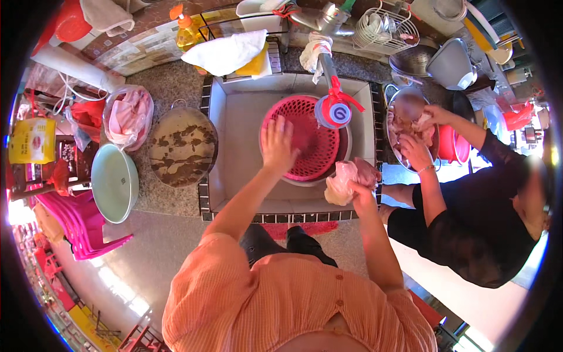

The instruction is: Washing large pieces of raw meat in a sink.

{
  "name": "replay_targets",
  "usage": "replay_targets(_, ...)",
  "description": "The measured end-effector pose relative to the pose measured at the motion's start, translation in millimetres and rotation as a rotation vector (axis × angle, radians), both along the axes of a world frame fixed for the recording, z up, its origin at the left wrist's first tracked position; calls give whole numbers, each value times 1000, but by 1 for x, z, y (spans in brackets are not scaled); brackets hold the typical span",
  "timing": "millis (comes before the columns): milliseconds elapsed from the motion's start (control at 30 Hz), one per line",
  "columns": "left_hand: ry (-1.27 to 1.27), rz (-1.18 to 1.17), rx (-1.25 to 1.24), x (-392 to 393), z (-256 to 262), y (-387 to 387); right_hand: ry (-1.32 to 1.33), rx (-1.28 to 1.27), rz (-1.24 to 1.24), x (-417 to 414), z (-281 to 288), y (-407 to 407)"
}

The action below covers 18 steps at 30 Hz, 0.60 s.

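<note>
A pink plastic colander (316, 158) sits in a round basin (288, 178) inside the tiled sink (237, 132). My left hand (279, 143), slightly blurred, is over the colander's left side with its fingers apart; it holds nothing. My right hand (363, 196) grips a piece of raw meat (345, 180), pale and fatty on one side and darker on the other, at the sink's front right corner. Above the colander's right part hangs the faucet's end (338, 114), tied with a red ribbon. Whether water runs cannot be told.
On the left counter are a round metal lid or pan (182, 149), a pale green bowl (114, 182) and a bag of raw meat (129, 115). At right, a co-worker's hands (415, 152) handle meat in a metal pan (393, 145). A dish rack (275, 53) stands behind the sink.
</note>
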<state>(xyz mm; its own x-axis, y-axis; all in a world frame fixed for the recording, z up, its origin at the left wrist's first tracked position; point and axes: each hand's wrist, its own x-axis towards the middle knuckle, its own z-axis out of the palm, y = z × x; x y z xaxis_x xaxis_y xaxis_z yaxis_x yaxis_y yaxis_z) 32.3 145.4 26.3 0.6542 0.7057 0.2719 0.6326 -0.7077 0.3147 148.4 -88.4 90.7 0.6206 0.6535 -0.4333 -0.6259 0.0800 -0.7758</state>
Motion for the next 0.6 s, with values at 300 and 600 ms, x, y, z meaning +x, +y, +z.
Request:
replay_targets(300,522,-986,-428,-16,-60,-40,-47,40,-3,11,-17,-17)
replay_targets(600,-472,-493,-1509,87,6,41,55,3,-98,-2,20,-12)
